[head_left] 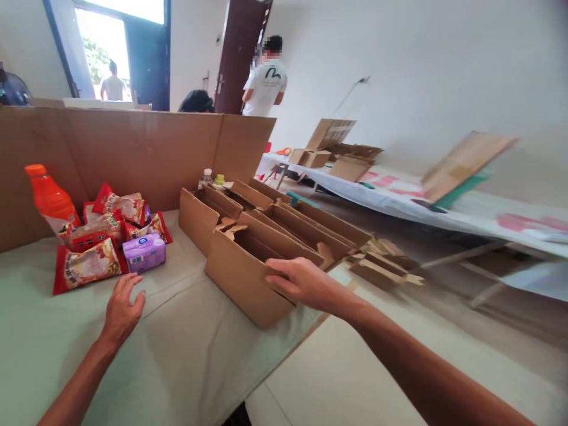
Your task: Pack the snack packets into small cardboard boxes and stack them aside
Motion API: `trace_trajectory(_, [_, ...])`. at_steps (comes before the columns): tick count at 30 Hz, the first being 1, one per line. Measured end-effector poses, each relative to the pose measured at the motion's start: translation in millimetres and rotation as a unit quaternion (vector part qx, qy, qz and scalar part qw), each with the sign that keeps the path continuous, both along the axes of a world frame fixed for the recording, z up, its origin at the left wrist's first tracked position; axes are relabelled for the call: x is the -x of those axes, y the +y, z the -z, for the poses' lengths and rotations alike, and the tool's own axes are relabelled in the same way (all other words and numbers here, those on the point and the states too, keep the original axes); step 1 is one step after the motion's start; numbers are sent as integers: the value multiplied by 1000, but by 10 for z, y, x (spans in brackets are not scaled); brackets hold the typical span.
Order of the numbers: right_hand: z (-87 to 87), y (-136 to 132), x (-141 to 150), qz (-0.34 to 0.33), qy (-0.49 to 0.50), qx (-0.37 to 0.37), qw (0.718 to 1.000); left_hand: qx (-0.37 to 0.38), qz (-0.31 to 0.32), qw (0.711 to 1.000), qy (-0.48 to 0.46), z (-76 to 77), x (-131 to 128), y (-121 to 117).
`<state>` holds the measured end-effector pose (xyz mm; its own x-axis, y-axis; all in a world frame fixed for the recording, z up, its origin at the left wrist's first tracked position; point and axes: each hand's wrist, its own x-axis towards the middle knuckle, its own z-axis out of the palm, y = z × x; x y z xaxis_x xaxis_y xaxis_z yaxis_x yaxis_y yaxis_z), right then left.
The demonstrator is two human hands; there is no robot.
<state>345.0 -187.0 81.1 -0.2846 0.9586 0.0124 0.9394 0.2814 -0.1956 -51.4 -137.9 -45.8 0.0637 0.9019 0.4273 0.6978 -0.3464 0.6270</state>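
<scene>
Right hand at the box, left hand by the purple pack

Okay, layout first. Got the front cardboard box up ahead on the worktop, sort of between both hands but way closer to the right one. Long axis on a slant, from far left to near right, same as the other boxes packed in behind. Right hand touching, laid over the rim toward the near right end, fingers bent and pointing left. No telling from this angle whether pinching the cardboard or just resting on it.

Left hand nearest to the purple pack: just short of the bottom edge, apparently not touching. Fingers loosely spread, nothing in the grip. From there to the pack: ahead and a bit right, long side across the view. Right beside the pack, a heap of red-edged snack bags, then an orange bottle behind.

As for brands, not much luck. On the purple pack, a blue oval with white lettering, too small to read, plus something like a barcode. On the bags, printed characters and food pictures, too blurry to make out. On the bottle, nothing legible. Farther back, a dark curvy logo over tiny lines on a white T-shirt, also unreadable.
</scene>
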Motion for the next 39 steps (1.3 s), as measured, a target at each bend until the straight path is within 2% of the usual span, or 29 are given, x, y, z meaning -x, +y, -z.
trace_trajectory(3, [-107,-247,134,-154,59,-30,986,-1,28,1000,5,-194,10,-374])
trace_trajectory(6, [-177,-403,517,-286,62,-81,953,25,35,999,-7,-303,163,-844])
trace_trajectory(8, [-166,-430,867,-352,54,-110,928,46,24,998,-30,-300,331,-1173])
trace_trajectory(11, [-106,-410,1288,-432,93,-153,884,45,-15,995,-84,-203,595,-1651])
trace_trajectory(13, [-49,-380,1373,-454,170,-183,856,41,-50,992,-105,-108,718,-1924])
trace_trajectory(14, [-6,-361,1353,-439,221,-197,848,44,-67,991,-107,-59,755,-2032])
trace_trajectory(16, [137,-317,1233,-335,332,-214,856,61,-92,989,-101,35,778,-2166])
trace_trajectory(18, [377,-295,1096,-187,412,-175,874,77,-103,987,-99,111,744,-2187])
trace_trajectory(20, [698,-318,1034,-78,441,-65,892,90,-107,985,-105,162,675,-2123])
trace_trajectory(22, [1030,-382,1090,-22,439,63,896,108,-103,981,-127,189,604,-2024])
trace_trajectory(25, [1356,-446,1356,10,465,180,867,140,-112,967,-180,186,583,-1892])
trace_trajectory(27, [1405,-386,1605,6,492,214,844,160,-121,961,-191,156,671,-1829])
trace_trajectory(29, [1369,-227,1885,-25,513,232,826,179,-148,956,-179,109,835,-1768])
trace_trajectory(32, [1315,94,2331,-99,539,237,802,177,-262,938,-143,54,1126,-1651])
trace_trajectory(34, [1332,266,2589,-122,550,227,794,151,-335,921,-128,53,1277,-1576])
trace_trajectory(36, [1380,364,2751,-123,554,220,794,144,-364,910,-136,86,1366,-1531])
trace_trajectory(39, [1464,392,2763,-125,545,238,794,152,-373,902,-157,171,1397,-1526])
